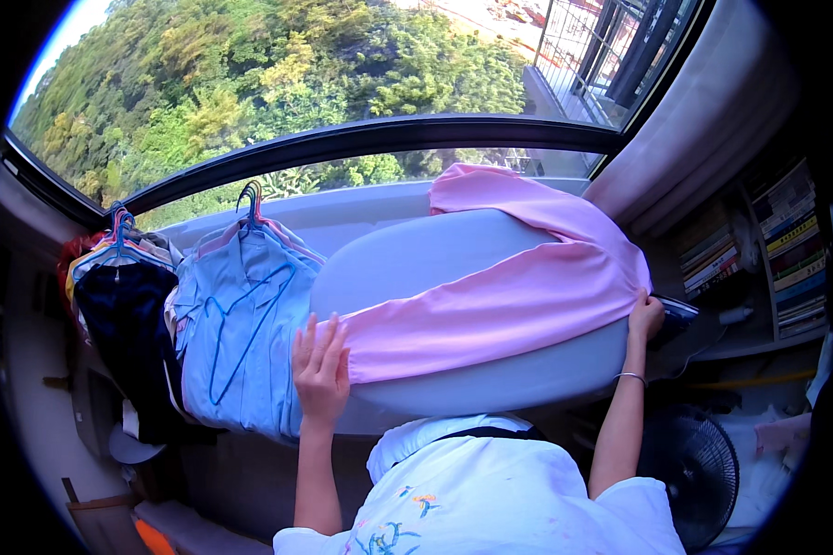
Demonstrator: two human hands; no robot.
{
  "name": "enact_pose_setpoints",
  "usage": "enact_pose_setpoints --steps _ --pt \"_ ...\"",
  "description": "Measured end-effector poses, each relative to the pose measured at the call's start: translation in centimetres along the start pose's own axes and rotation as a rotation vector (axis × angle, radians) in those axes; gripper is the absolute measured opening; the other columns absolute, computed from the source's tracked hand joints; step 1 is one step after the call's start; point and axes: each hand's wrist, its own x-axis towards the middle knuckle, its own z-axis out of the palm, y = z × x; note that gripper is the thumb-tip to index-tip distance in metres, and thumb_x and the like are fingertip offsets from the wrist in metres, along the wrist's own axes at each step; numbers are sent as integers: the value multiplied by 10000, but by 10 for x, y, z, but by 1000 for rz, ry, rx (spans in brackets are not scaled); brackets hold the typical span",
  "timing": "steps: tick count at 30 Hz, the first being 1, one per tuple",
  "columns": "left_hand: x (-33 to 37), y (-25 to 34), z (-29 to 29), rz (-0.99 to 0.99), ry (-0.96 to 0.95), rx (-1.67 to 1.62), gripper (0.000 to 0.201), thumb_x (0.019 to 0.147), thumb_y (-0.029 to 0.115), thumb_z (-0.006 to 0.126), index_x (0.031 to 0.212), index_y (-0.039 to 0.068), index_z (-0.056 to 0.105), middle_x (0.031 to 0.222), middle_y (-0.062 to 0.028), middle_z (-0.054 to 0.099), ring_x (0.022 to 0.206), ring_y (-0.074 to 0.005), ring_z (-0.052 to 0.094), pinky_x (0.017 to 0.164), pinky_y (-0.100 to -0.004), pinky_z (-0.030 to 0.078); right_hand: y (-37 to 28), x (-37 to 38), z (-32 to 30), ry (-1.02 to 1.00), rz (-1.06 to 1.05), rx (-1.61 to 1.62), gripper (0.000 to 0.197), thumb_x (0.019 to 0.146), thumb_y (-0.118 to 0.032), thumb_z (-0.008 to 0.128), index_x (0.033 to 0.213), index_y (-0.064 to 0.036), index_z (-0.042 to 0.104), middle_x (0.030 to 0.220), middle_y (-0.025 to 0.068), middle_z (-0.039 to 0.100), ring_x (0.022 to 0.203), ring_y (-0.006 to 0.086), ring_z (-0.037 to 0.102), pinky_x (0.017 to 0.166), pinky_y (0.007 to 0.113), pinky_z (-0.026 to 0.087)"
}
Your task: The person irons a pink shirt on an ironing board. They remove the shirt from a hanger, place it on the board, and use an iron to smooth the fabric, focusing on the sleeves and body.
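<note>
A pink garment (500, 301) lies spread across a grey ironing board (416, 259) in front of a window. My left hand (320, 363) rests flat on the garment's left hem, fingers apart. At the board's right end my right hand (645, 314) pinches the garment's edge, a thin bracelet on the wrist. A pink sleeve (477, 185) trails toward the window sill.
Clothes hang on hangers at the left: a light blue shirt (236, 324) and a dark garment (120, 324). An iron (680, 313) sits just right of the board. Bookshelves (787, 250) stand at the right, a black fan (703, 467) below. A curtain (703, 111) hangs at upper right.
</note>
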Motion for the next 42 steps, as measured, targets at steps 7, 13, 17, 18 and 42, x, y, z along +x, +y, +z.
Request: enact_pose_setpoints --steps 7,13,17,18,42 --pt "14 14 21 -93 -414 -184 645 933 423 485 1450 63 350 1531 -89 294 1418 -248 263 1158 -526 78 7 -2 -3 25 -30 -3 394 915 -365 576 868 1 712 904 201 691 843 371 660 728 453 525" --pt "9 14 21 -123 -405 -189 692 897 438 531 1443 48 359 1533 -100 289 1421 -259 257 1159 -527 62 -41 -42 -55 97 -222 32 293 952 -258 549 1009 7 662 953 177 687 842 316 669 735 435 535" --pt "11 14 22 -106 -412 -181 691 896 448 526 1435 45 371 1530 -108 292 1422 -265 254 1157 -534 52 -83 -51 -40 26 -548 268 281 955 -188 537 1140 9 616 1119 191 641 995 326 628 878 439 503" --pt "11 13 22 -104 -414 -175 691 896 450 525 1435 46 371 1530 -110 292 1422 -266 254 1156 -536 51 -90 -49 -23 62 -688 271 288 954 -183 535 1157 5 612 1145 196 631 1039 334 612 919 439 484" --pt "14 13 18 -111 -447 -213 714 877 416 555 1443 34 348 1537 -137 268 1433 -280 223 1155 -529 41 -150 44 60 -298 -587 502 185 783 -184 724 862 -16 715 833 145 707 756 253 695 704 326 528"
